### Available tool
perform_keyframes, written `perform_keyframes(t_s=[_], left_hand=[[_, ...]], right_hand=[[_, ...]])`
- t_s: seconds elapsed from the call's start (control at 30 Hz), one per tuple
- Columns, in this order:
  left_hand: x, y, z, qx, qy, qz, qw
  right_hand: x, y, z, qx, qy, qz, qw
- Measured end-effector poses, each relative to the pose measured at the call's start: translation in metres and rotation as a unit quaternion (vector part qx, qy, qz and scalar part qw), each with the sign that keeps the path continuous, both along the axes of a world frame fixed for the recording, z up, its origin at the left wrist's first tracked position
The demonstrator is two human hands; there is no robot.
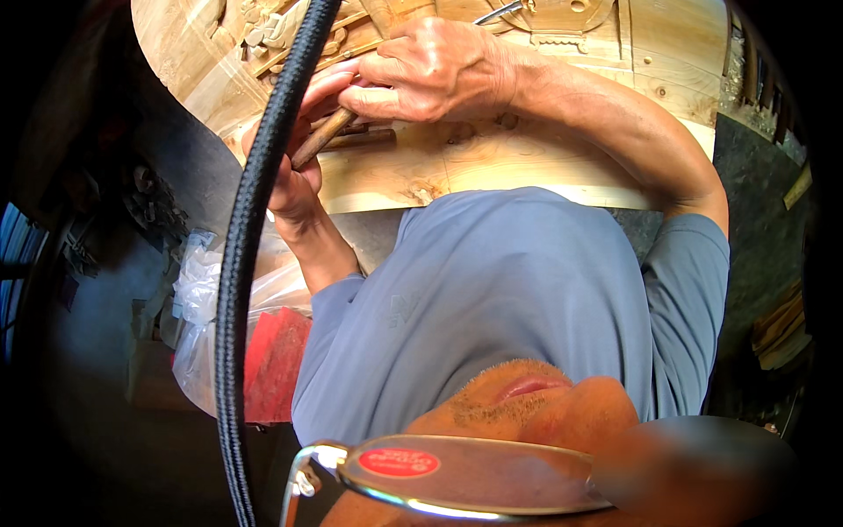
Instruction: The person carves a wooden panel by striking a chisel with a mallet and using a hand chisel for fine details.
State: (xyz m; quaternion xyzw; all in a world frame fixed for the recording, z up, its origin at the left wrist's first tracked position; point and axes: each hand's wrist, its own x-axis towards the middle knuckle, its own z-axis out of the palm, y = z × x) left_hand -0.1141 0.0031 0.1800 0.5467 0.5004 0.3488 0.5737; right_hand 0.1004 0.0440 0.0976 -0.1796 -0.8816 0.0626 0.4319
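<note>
Both of my hands are together over the left part of a pale wooden board. My right hand [435, 70] is closed, its fingers curled round the front of a wooden-handled tool [325, 136]; the working end is hidden beneath it. My left hand [294, 176] is round the handle's rear end. Its fingers stretch up to meet my right fingers, and a dark cable partly covers it. Just beside the handle, a second brown wooden handle [364, 139] lies on the board. Carved wooden relief [272, 31] shows beyond my hands.
The black braided cable [263, 176] hangs across the view on the left. A metal-shafted tool [500, 12] lies at the far side of the wooden board [580, 171]. Below the board at left are a clear plastic bag [198, 290] and something red [277, 360].
</note>
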Motion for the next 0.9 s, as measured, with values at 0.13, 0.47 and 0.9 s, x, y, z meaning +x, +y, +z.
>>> perform_keyframes(t_s=[0.13,0.47,0.9], left_hand=[[-0.002,0.011,0.003,-0.006,0.029,-0.033,0.999],[-0.010,0.031,0.000,-0.002,0.059,-0.067,0.996],[-0.023,0.050,-0.004,0.030,0.042,-0.116,0.992]], right_hand=[[-0.003,0.002,-0.005,-0.010,0.013,-0.015,1.000],[-0.006,0.006,-0.006,0.000,0.012,-0.055,0.998],[-0.010,0.009,-0.001,0.002,0.114,-0.113,0.987]])
